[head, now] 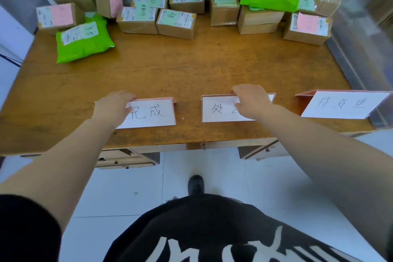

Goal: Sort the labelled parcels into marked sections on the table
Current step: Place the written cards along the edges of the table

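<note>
Left hand grips the left section card, right hand the middle card, while parcels wait unsorted at the bench's far edge; a careless tug could probably topple either card.

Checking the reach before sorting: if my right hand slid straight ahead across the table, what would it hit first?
Probably the row of brown cardboard boxes at the back; between the right hand and them only bare wooden table shows. Depth is uncertain.

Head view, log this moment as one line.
left hand grips left sign card | right hand grips middle sign card | parcels unsorted at far edge
</note>
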A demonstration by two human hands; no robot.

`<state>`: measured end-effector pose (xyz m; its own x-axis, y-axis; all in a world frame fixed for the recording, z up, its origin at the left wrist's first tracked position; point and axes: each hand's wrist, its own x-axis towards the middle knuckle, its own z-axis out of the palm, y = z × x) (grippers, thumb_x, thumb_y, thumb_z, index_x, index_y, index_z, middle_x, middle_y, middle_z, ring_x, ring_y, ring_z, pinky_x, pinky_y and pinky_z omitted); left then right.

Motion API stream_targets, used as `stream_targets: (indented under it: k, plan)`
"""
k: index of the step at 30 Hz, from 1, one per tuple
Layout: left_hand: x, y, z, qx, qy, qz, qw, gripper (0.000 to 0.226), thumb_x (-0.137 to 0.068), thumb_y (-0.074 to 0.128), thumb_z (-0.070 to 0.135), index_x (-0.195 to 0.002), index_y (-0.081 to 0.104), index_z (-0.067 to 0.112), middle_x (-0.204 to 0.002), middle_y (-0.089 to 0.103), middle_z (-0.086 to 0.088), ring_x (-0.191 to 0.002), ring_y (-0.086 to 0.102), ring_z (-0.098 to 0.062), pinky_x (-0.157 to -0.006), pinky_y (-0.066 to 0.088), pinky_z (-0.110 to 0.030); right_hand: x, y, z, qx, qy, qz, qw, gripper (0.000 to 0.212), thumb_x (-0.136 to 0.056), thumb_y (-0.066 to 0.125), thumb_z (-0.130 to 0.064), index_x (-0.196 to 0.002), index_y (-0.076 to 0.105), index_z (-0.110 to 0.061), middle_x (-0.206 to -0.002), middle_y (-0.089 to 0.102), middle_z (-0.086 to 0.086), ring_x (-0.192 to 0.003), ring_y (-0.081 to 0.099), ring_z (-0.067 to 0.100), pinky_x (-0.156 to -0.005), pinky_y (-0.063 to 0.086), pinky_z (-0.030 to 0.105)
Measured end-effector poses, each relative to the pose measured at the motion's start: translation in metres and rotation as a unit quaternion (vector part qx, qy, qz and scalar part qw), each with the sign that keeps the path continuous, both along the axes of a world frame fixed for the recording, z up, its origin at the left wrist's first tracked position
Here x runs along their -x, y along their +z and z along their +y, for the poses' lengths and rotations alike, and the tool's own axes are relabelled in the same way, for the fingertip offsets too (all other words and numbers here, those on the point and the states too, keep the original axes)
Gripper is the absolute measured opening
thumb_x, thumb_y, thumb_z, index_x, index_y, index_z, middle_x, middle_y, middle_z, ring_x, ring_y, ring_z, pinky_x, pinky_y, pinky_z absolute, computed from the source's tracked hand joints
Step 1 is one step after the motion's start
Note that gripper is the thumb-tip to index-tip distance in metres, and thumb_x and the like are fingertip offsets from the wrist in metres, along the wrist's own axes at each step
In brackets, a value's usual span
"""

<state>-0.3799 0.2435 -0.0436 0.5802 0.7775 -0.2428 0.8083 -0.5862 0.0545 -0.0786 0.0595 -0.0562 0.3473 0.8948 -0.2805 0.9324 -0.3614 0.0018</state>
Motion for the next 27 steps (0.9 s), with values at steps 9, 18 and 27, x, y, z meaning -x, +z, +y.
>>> stream_targets:
  k: [9, 18, 27]
  plan:
    - [0.037, 0.018, -0.013, -0.047, 0.032, 0.0, 0.998, 0.049, -0.089, 0.059, 0.029, -0.135, 0.045, 0.022, -0.138, 0.049, -0.005, -0.129, 0.042, -0.029, -0.106, 0.032, -0.043, 0.1, 0.035, 0.063, -0.078, 0.119, 0.091, 0.986, 0.053, -0.093, 0.05, -0.041, -0.139, 0.039, -0.017, -0.14, 0.046, 0.004, -0.129, 0.043, 0.025, -0.103, 0.035, 0.039]
    - [0.064, 0.007, 0.026, -0.007, 0.005, -0.028, 1.0, 0.047, -0.088, 0.059, 0.03, -0.132, 0.046, 0.021, -0.137, 0.049, -0.004, -0.127, 0.042, -0.027, -0.1, 0.038, -0.042, 0.18, 0.025, 0.119, -0.028, 0.154, 0.076, 0.985, 0.062, -0.092, 0.055, -0.039, -0.143, 0.03, -0.015, -0.142, 0.042, 0.007, -0.127, 0.042, 0.028, -0.099, 0.036, 0.04]
    - [0.084, 0.0, 0.076, 0.084, -0.044, -0.096, 0.991, 0.046, -0.087, 0.062, 0.03, -0.13, 0.05, 0.02, -0.13, 0.054, 0.0, -0.119, 0.05, -0.022, -0.09, 0.045, -0.036, 0.215, 0.001, 0.163, 0.006, 0.013, 0.093, 0.996, 0.026, -0.09, 0.06, -0.031, -0.111, 0.055, -0.017, -0.109, 0.062, 0.004, -0.099, 0.058, 0.028, -0.065, 0.035, 0.03]
